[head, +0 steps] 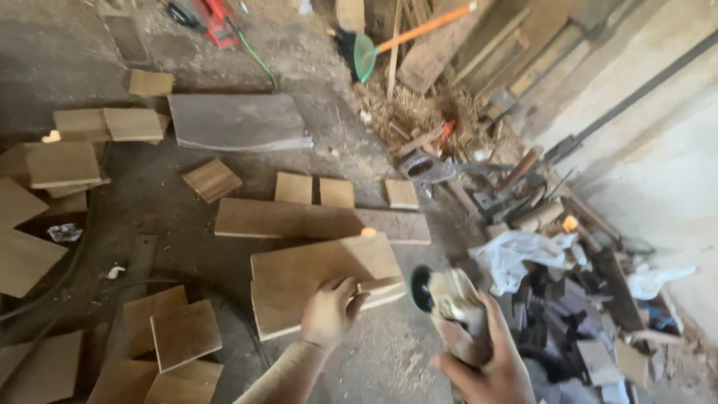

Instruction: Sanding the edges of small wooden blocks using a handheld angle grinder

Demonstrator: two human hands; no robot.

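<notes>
Left hand (329, 310) clamped on the near edge of a stack of wooden boards (325, 283), fingers curled over the top board, the stack lifted at a tilt above the dusty floor (149, 202). Right hand (486, 366) wrapped tight round a dust-coated power tool (449, 303), dark round end pointing up and left, just beside the right end of the boards; blurred, so not possible to tell whether touching the wood. Beyond the stack, flat on the floor, a long plank (299, 221), with three small square offcuts (336, 191) in a row along its far edge. Further back, a grey slab (239, 120), and a red machine (217, 19) with a green cable near the top edge. To the left, many loose square wood pieces (63, 163), some overlapping, more of the same lower left (185, 333). At the top, a broom with an orange handle (426, 26) and a green head, leaning among stacked timber. To the right, along the pale wall (658, 172), a heap of scrap: a crumpled white plastic bag (516, 254), a hammer (520, 168), dark off-cuts and assorted bits too jumbled to name. Sawdust and straw scattered round the heap.
</notes>
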